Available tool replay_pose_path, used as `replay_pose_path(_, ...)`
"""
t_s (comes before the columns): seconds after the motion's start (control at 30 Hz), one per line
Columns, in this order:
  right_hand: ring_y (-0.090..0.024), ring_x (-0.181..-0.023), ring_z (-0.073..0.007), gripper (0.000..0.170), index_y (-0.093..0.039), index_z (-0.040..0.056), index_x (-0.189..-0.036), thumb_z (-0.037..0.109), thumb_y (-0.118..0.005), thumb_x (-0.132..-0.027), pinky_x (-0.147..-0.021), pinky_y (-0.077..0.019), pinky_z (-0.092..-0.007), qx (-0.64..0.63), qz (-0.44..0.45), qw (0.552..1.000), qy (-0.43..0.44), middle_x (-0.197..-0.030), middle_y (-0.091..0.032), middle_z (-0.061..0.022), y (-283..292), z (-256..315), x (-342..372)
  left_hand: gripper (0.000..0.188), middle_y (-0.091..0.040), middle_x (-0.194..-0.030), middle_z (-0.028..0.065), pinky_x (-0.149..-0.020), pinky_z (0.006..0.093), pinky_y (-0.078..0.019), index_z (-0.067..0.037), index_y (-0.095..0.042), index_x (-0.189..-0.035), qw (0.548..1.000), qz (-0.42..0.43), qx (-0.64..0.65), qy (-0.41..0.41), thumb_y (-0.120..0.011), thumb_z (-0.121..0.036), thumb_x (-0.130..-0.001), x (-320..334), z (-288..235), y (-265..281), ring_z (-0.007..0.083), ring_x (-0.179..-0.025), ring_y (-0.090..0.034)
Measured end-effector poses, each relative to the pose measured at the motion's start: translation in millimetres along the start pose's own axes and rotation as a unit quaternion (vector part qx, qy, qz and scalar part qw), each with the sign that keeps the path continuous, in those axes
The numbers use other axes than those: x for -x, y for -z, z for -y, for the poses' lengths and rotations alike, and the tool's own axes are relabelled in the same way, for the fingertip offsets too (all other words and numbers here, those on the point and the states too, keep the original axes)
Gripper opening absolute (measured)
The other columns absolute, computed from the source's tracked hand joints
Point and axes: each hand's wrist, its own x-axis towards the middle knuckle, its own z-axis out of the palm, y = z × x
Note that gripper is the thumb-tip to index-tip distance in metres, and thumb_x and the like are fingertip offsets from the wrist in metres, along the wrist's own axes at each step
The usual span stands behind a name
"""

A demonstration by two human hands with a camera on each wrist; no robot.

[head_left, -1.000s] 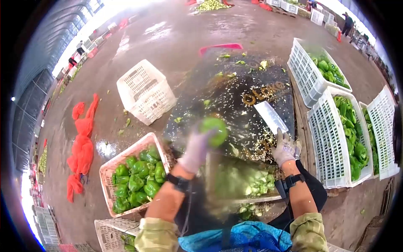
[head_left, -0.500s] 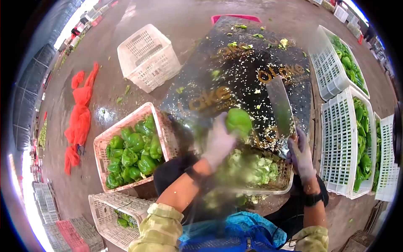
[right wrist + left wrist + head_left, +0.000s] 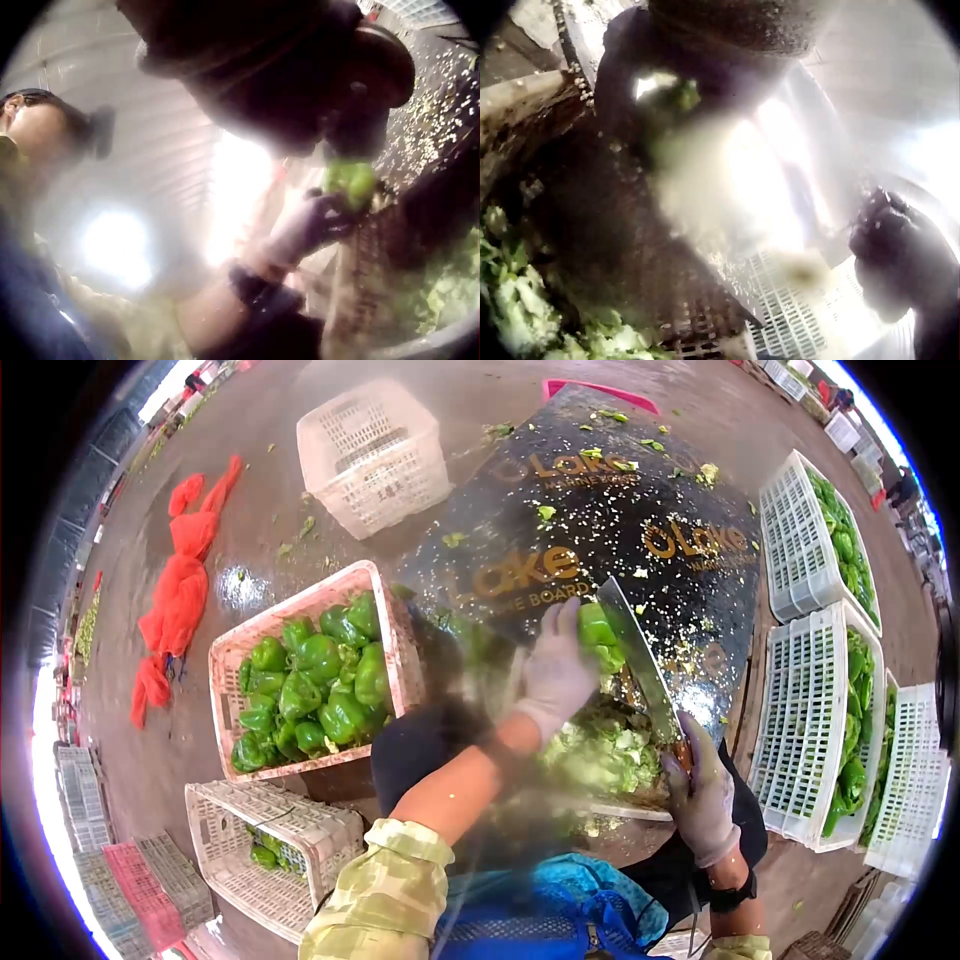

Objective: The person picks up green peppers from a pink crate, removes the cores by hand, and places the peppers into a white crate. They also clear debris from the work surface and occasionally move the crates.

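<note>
Gripped in the gloved left hand (image 3: 560, 670) is a green pepper (image 3: 598, 632), held at the near edge of the black board (image 3: 640, 510). The gloved right hand (image 3: 704, 800) holds the handle of a wide-bladed knife (image 3: 640, 650), its blade angled up beside the pepper's right side. In the right wrist view the left hand (image 3: 304, 229) has its fingers round the pepper (image 3: 351, 182). Below both hands, pale green pieces (image 3: 610, 755) lie in a container. The left wrist view is blurred and shows the right hand (image 3: 889, 255) at its right side.
A pink crate (image 3: 385, 650) full of green peppers stands at the left, with a white crate (image 3: 335, 830) nearer the body. Another white crate (image 3: 385, 485) is beyond it. Crates of peppers (image 3: 800, 730) line the right side. Red netting (image 3: 180, 600) lies on the floor at far left.
The right hand has lifted the knife off the board and brought it leftward to the pepper. The left hand has carried the pepper rightward to the blade. The head view has shifted.
</note>
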Motion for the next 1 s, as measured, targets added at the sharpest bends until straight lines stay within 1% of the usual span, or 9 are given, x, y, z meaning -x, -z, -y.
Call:
replay_pose_path(0.13,-0.058,-0.105,-0.0358,0.045,-0.046,-0.0002,-0.128,0.004,-0.059,-0.085,-0.087,-0.0477,-0.0378,0.031,-0.011,0.999,-0.02,-0.119,-0.057,-0.0211,-12,-3,1,0.063,-0.045,-0.13,0.0178,-0.091,0.0436,-0.0397,-0.011,-0.036,-0.133,0.993,0.104,-0.007,0.054,-0.065,-0.02,-0.079,-6,-6,4,0.034,-0.112,-0.053)
replay_pose_path(0.27,-0.058,-0.102,-0.0379,0.044,-0.044,0.0004,-0.128,0.004,-0.056,-0.086,-0.083,-0.0486,-0.04,0.043,0.001,0.999,-0.011,-0.118,-0.056,-0.0222,-10,0,2,0.059,-0.047,-0.124,0.0162,-0.091,0.0446,-0.0382,-0.012,-0.039,-0.129,0.992,0.105,-0.014,0.064,-0.067,-0.022,-0.078,-5,-6,3,0.0334,-0.107,-0.056)
replay_pose_path(0.47,-0.062,-0.082,-0.0411,0.039,-0.046,0.0023,-0.125,0.01,-0.054,-0.088,-0.07,-0.0509,-0.0433,0.091,0.067,0.992,-0.059,-0.097,-0.062,-0.0238,-1,13,-13,0.06,-0.048,-0.118,0.0193,-0.088,0.0471,-0.0417,-0.01,-0.04,-0.126,0.989,0.12,0.014,0.084,-0.069,-0.016,-0.074,-9,-3,1,0.0378,-0.098,-0.058)
replay_pose_path(0.63,-0.062,-0.075,-0.0391,0.035,-0.043,0.0054,-0.12,0.014,-0.053,-0.088,-0.062,-0.0493,-0.0449,0.112,0.064,0.992,0.006,-0.085,-0.063,-0.0215,-31,-11,-50,0.053,-0.049,-0.113,0.0188,-0.081,0.0445,-0.0493,-0.008,-0.041,-0.119,0.992,0.094,-0.021,0.083,-0.068,-0.012,-0.073,-17,4,-5,0.0417,-0.093,-0.059)
replay_pose_path(0.73,-0.062,-0.073,-0.0395,0.033,-0.043,0.006,-0.119,0.013,-0.051,-0.088,-0.063,-0.0492,-0.0463,0.129,0.102,0.986,-0.034,-0.084,-0.063,-0.021,-57,-24,-69,0.052,-0.05,-0.112,0.0191,-0.081,0.0447,-0.0492,-0.008,-0.042,-0.118,0.99,0.127,0.001,0.058,-0.067,-0.013,-0.074,-15,1,-5,0.0412,-0.092,-0.06)
replay_pose_path(0.77,-0.059,-0.084,-0.0456,0.038,-0.038,0.0038,-0.12,0.016,-0.053,-0.088,-0.074,-0.0471,-0.0506,0.088,0.131,0.983,-0.09,-0.09,-0.062,-0.0266,-67,-23,-81,0.051,-0.051,-0.112,0.019,-0.081,0.0436,-0.049,-0.008,-0.042,-0.118,0.992,0.116,0.001,0.057,-0.067,-0.014,-0.074,-14,2,-8,0.0407,-0.094,-0.059)
replay_pose_path(0.9,-0.062,-0.092,-0.037,0.041,-0.038,0.0045,-0.127,0.01,-0.053,-0.089,-0.08,-0.0485,-0.0402,-0.061,0.081,0.993,-0.066,-0.1,-0.062,-0.0227,-97,-60,-85,0.049,-0.053,-0.112,0.0177,-0.085,0.0423,-0.0467,-0.007,-0.044,-0.116,0.994,0.072,0.025,0.076,-0.067,-0.011,-0.073,-15,7,-9,0.0366,-0.099,-0.059)
replay_pose_path(0.93,-0.062,-0.092,-0.0307,0.043,-0.038,0.0037,-0.129,0.013,-0.054,-0.09,-0.082,-0.0479,-0.0374,-0.02,0.099,0.991,-0.092,-0.101,-0.062,-0.0191,-81,-50,-86,0.051,-0.053,-0.114,0.0179,-0.087,0.0418,-0.0458,-0.007,-0.044,-0.118,0.991,0.065,0.085,0.085,-0.067,-0.009,-0.073,-16,9,-15,0.0362,-0.101,-0.058)
replay_pose_path(1.0,-0.063,-0.088,-0.0268,0.049,-0.036,0.0058,-0.135,0.016,-0.056,-0.091,-0.075,-0.0495,-0.0374,-0.145,0.021,0.987,-0.065,-0.102,-0.063,-0.0173,-91,-94,-87,0.055,-0.053,-0.118,0.0184,-0.092,0.0407,-0.0441,-0.006,-0.043,-0.122,0.974,0.027,0.195,0.113,-0.067,-0.006,-0.072,-18,20,-29,0.0354,-0.105,-0.057)
